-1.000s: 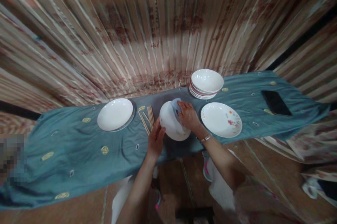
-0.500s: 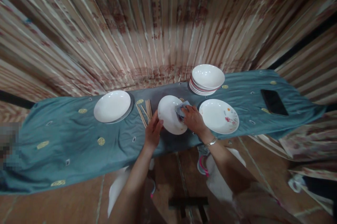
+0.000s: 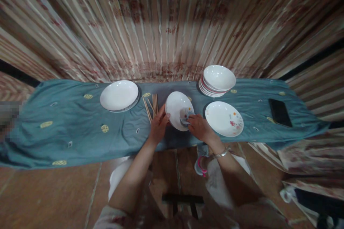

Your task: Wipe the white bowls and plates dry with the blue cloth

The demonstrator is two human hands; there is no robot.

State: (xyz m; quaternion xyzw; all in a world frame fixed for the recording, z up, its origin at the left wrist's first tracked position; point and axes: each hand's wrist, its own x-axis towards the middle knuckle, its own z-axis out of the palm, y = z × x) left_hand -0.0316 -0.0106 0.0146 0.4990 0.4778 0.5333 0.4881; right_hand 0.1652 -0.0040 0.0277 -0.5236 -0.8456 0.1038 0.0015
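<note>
A white plate with a small floral print (image 3: 176, 109) is held tilted over the middle of the table. My left hand (image 3: 159, 124) grips its left edge, thumb on the upper face. In my right hand (image 3: 199, 127) a bunched greyish-blue cloth (image 3: 185, 117) presses on the plate's lower right part. Just left of my left hand lie several wooden chopsticks (image 3: 154, 104). Right of my right hand rests a flower-printed white plate (image 3: 223, 118).
A stack of white plates (image 3: 119, 95) stands on the left. Stacked white bowls (image 3: 219, 77) stand at the back right. A dark phone or tablet (image 3: 280, 112) lies at the right end of the green tablecloth (image 3: 83, 128). A pleated curtain (image 3: 172, 42) hangs right behind the table.
My right hand with the cloth has moved down across the plate, uncovering flowers near its right edge. My left hand keeps its grip. The camera view has shifted slightly.
</note>
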